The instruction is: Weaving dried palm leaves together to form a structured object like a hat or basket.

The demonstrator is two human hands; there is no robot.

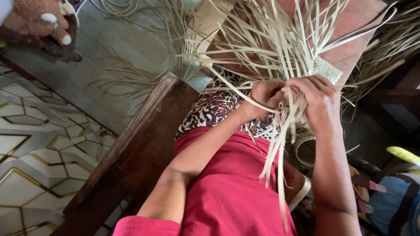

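The woven piece point(327, 70) sat in the middle right of the view, a small patch of tight plaiting from which many loose pale strips point(280, 43) fanned away on the far side while others hung toward the person's lap. It was held up off the lap, probably so the free ends could fall clear of each other and be picked out one at a time.

The right hand point(321, 102) lay over the near edge of the plaiting, fingers curled and pressed together around a bundle of strips, which seemed to keep the finished weave from loosening. The left hand point(267, 94), just beside it and touching the same bundle, was closed into a loose fist, thumb and fingers pinching a strip or two; exactly which ones could not be told.

Beneath the hands lay a red garment point(227, 192) and a leopard-print cloth point(214, 109). A dark wooden bench edge point(135, 153) ran diagonally at the left, above a patterned tile floor point(39, 148). More strips point(131, 78) lay scattered on the far floor, near a brown stuffed toy point(37, 19) at the far left. A coiled roll point(304, 150) sat below the right wrist.
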